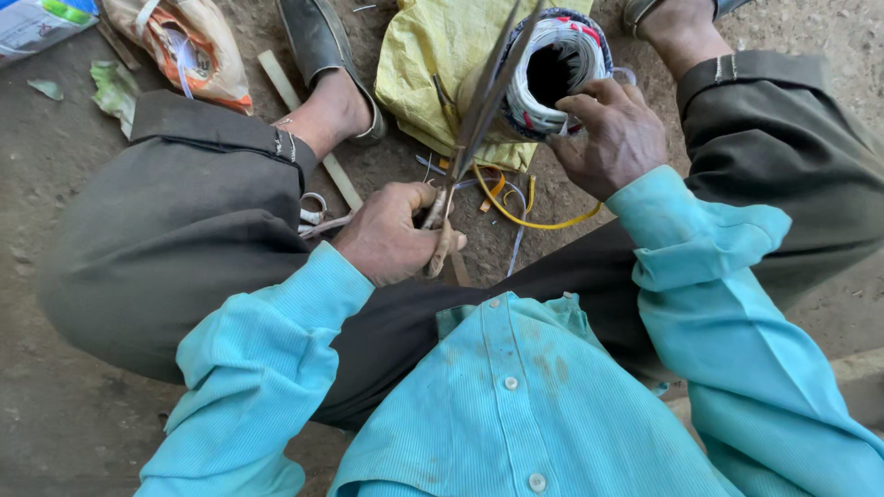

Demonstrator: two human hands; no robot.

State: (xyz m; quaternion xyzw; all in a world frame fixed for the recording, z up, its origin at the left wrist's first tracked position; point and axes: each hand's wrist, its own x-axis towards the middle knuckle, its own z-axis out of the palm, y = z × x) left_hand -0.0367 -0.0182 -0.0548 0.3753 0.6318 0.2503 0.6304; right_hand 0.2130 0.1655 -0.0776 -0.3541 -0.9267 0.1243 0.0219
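The left hand point(391, 235) is closed around the ends of long thin strips point(479, 110) while the right hand point(612, 138) grips a small, partly woven basket point(552, 69) above the yellow sack point(433, 55), its walls seemingly half built with loose strips left to weave.

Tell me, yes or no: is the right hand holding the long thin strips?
No, the right hand grips the wound bundle, while the left hand holds the long thin strips.
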